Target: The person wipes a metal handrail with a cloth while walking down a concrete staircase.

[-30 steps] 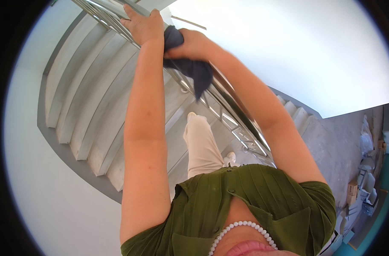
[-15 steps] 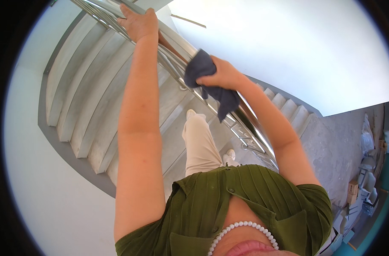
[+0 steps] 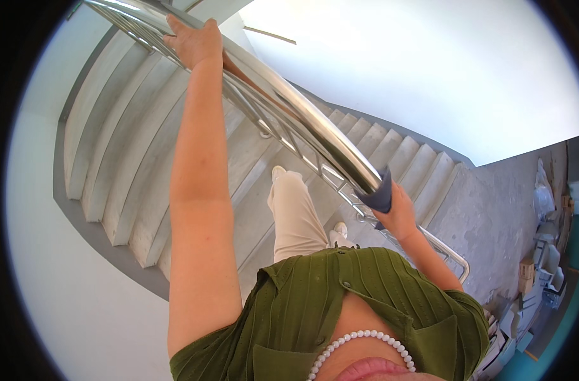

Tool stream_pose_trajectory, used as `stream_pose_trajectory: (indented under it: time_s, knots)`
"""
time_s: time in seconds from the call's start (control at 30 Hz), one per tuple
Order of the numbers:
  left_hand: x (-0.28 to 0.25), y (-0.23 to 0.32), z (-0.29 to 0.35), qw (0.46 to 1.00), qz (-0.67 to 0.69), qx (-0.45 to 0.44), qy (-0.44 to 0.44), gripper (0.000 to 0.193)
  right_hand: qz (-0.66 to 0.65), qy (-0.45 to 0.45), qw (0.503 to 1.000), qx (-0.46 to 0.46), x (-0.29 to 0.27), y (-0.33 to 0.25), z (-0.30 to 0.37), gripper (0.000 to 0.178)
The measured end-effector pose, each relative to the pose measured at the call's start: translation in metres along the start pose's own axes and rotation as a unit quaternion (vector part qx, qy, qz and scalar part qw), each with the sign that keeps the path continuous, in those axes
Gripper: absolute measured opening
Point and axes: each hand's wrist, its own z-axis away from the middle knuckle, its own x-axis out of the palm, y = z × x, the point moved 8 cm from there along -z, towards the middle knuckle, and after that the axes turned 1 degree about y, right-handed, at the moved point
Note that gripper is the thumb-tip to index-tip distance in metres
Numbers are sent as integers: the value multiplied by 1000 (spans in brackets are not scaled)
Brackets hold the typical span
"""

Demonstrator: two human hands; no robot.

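Observation:
A shiny metal handrail [image 3: 308, 120] slants from the upper left down to the lower right. My left hand [image 3: 199, 44] grips it near its upper end, the thumb and fingers partly apart over the tube. Lower down, my right hand [image 3: 399, 213] is closed on a dark grey cloth [image 3: 381, 193], which wraps around the rail. Part of the cloth and most of my right fingers are hidden behind the hand and the tube.
Concrete steps [image 3: 137, 140] rise at the left, and another flight [image 3: 391, 149] lies beyond the rail. Thin metal bars [image 3: 289, 136] run below the handrail. My shoe [image 3: 278, 171] stands on a step. At the far right are a cardboard box [image 3: 526, 276] and a plastic bag [image 3: 543, 193].
My right hand has moved down along the handrail towards me with the cloth, which now wraps the tube instead of hanging loosely. My left hand stays on the rail, slightly farther left in view.

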Motion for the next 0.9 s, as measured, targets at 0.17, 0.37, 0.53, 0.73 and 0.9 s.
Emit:
stream_pose_trajectory:
  time_s: [0.17, 0.37, 0.53, 0.73, 0.9]
  knots:
    - [-10, -3, -1, 1000, 2, 4, 18, 95, 10, 16, 999, 37, 1, 27, 22, 85]
    - [1, -2, -2, 1000, 10, 10, 14, 97, -2, -24, 1000, 11, 5, -31, -37, 86]
    - [-1, 3, 2, 999, 26, 17, 14, 97, -54, -63, 996, -40, 8, -111, -118, 80]
    - [11, 2, 3, 999, 48, 20, -2, 99, -130, -123, 977, -113, 20, -184, -211, 80]
    - [5, 0, -2, 999, 20, 41, 17, 100, -376, -364, 852, -32, 68, -214, -279, 71]
